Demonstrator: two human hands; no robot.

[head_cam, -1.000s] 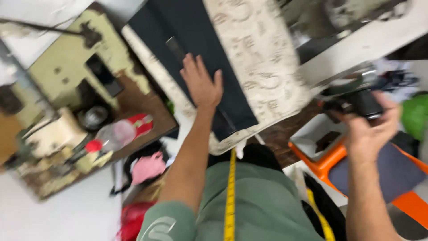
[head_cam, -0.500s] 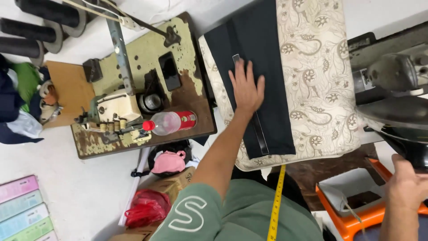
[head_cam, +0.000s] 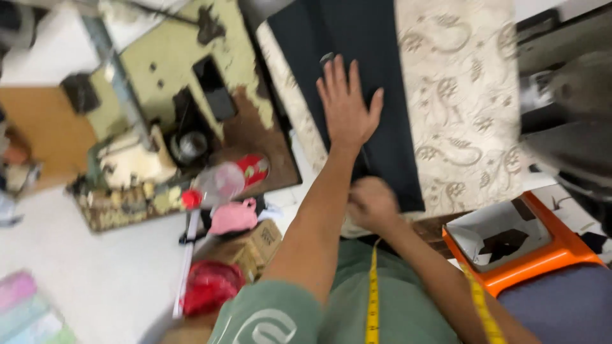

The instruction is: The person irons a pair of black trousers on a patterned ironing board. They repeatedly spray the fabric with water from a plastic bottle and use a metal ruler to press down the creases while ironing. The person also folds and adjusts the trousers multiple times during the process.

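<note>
While the left hand (head_cam: pixel 346 108) lies flat and open, fingers spread, pressing the dark cloth (head_cam: pixel 370 76) onto the patterned cream pad (head_cam: pixel 465 95), the right hand (head_cam: pixel 371 202) is bunched at the cloth's near edge, seemingly pinching it, though blur hides the grip; the step in hand looks like smoothing and squaring the piece; any pull from the near edge calls for the flat palm to stay anchored. Matte and navy-black, the cloth lies long and flat, beside an old green sewing machine (head_cam: pixel 172 83).

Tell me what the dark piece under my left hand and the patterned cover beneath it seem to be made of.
Dark piece: looks like matte woven cloth, lying flat and limp. Patterned cover: seemingly a printed beige fabric, soft-draped. Blur leaves the weave unclear.
</note>
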